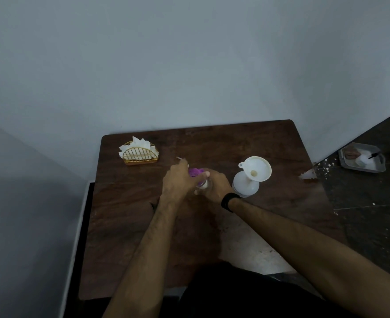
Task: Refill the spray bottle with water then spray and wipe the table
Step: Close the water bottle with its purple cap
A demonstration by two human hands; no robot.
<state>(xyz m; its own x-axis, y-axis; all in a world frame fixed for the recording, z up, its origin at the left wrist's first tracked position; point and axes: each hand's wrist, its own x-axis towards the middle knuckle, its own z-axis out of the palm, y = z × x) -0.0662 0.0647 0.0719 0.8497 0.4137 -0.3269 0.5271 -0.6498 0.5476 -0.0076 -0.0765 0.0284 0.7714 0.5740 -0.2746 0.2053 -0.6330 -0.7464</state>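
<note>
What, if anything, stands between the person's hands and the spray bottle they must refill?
Nothing visible does. Both the left hand and the right hand already grip the spray bottle, the left at its purple top. The funnel stands apart to the right.

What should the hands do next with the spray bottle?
Probably twist the purple spray head with the left hand while the right hand holds the clear bottle; the white plastic funnel sits apart in a white container.

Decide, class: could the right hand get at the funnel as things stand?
Probably yes. The funnel stands just beside the right hand with nothing between, but that hand must first let go of the spray bottle.
</note>
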